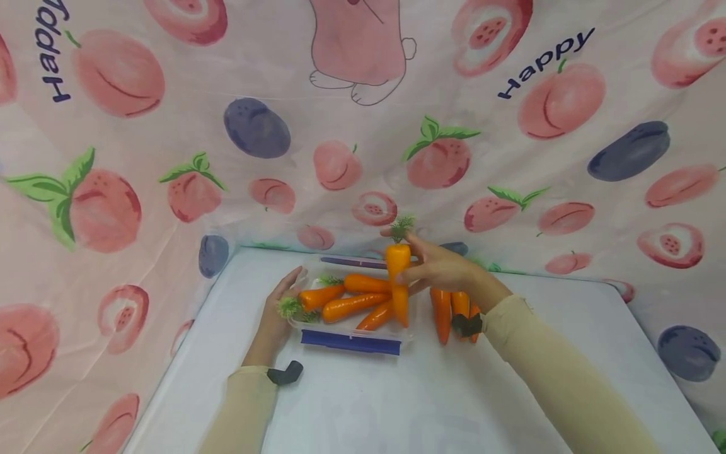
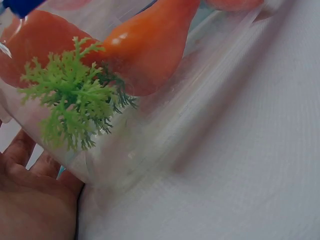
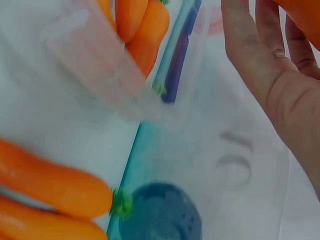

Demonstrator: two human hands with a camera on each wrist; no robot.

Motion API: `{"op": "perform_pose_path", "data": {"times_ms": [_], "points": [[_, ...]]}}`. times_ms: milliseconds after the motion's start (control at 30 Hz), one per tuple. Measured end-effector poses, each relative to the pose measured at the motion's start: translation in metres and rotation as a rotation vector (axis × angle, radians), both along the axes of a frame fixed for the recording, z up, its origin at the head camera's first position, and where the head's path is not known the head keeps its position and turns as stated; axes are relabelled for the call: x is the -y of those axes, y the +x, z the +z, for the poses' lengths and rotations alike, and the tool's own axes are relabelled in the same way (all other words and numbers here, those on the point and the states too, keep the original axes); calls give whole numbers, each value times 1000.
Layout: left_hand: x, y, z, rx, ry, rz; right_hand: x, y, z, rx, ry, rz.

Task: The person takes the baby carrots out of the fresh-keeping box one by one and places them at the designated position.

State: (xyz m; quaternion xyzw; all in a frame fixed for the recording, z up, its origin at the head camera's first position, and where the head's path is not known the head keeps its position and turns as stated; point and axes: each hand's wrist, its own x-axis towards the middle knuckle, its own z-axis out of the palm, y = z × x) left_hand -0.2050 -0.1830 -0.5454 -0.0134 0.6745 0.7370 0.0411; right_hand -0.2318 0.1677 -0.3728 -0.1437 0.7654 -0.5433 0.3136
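A clear plastic box (image 1: 413,318) with blue side flaps stands on the table, several orange toy carrots (image 1: 354,307) lying in it. My left hand (image 1: 276,318) rests against the box's left end, fingers extended; in the left wrist view the palm (image 2: 35,205) is beside the clear wall (image 2: 135,160), near a green carrot top (image 2: 70,95). Over the box's right end, my right hand (image 1: 445,265) grips a carrot (image 1: 399,257) upright, leafy top up, tip down. The right wrist view shows only part of this carrot (image 3: 306,15) at its upper right corner.
Right of the box, several more carrots (image 1: 442,315) lie on the white table (image 1: 351,403), partly hidden by my right wrist. A fruit-printed cloth (image 1: 340,120) hangs behind the table and along its left side.
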Motion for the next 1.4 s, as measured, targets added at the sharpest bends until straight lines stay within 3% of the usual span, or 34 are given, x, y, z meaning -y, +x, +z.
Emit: {"op": "perform_pose_path", "data": {"times_ms": [267,533,800,1400], "points": [[1,0,-1,-26,-52,-4,-37,-2,-5,-29,-65,-4],[2,2,-2,-24,-117,16,-69,1,-12,24,-36,-90],[1,3,-1,-26,-117,12,-95,5,-12,40,-89,-103],[2,0,-5,-57,-137,-2,-158,17,-33,56,-32,-234]]}}
